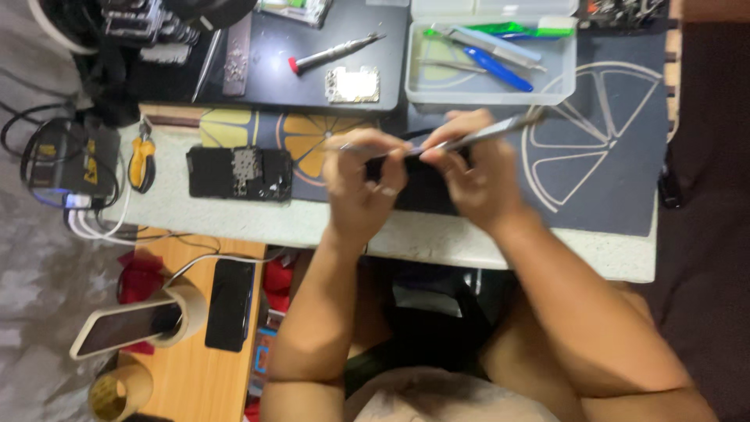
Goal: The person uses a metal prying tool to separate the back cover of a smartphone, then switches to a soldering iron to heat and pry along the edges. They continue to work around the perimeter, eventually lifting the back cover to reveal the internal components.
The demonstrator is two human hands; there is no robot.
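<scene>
Right now your left hand [361,181] has its grip closed around a dark phone [418,186] at the counter [234,215] edge. Your right hand [473,168] pinches metal tweezers [488,133], tips just above the phone between both grips.

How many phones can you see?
4: one opened black phone on the mat, one dark phone held in both hands, one black phone on the wooden shelf, one resting in a tape roll. Others may be hidden.
</scene>
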